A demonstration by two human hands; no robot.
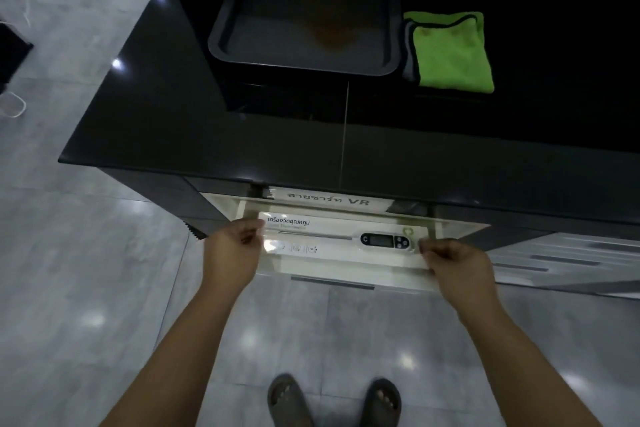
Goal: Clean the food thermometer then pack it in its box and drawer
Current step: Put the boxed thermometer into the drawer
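The white thermometer box (341, 239) lies across the open white drawer (460, 227) under the black counter. Through its clear window the food thermometer (384, 240) shows, probe pointing left and display at the right. My left hand (233, 248) grips the box's left end. My right hand (453, 262) grips its right end with curled fingers. Whether the box rests on the drawer floor or hangs just above it I cannot tell.
A labelled white box (329, 199) sits at the drawer's back. On the black counter (173, 121) stand a dark baking tray (304, 55) and a folded green cloth (450, 52). More drawers (561, 260) lie to the right; grey tiled floor (86, 288) and my sandalled feet below.
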